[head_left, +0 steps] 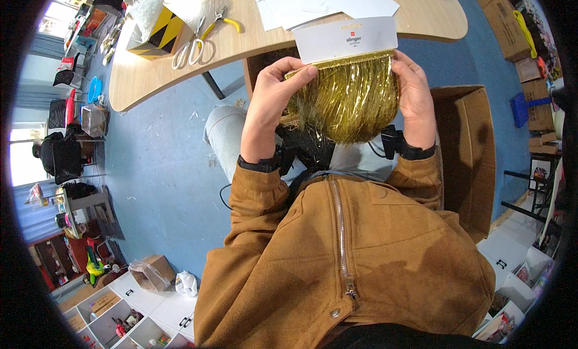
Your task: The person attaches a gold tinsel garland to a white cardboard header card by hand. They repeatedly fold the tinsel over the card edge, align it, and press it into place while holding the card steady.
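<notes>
A shiny gold tinsel fringe (355, 102) hangs in front of me, its loose strands falling over my lap. A white cardboard header card (346, 41) stands up from its top edge. My left hand (274, 93) is closed on the fringe's upper left corner, thumb on the front. My right hand (413, 87) is closed on its upper right side, by the card's edge, with its fingertips partly hidden. Fringe and card are held up just off the table's near edge.
On the wooden table (141, 81) lie scissors (195, 50), yellow-handled pliers (220, 25) and white papers (301, 3). A black-and-yellow striped box (158, 36) stands at the table's left. An open cardboard box (472, 162) sits on the floor to my right.
</notes>
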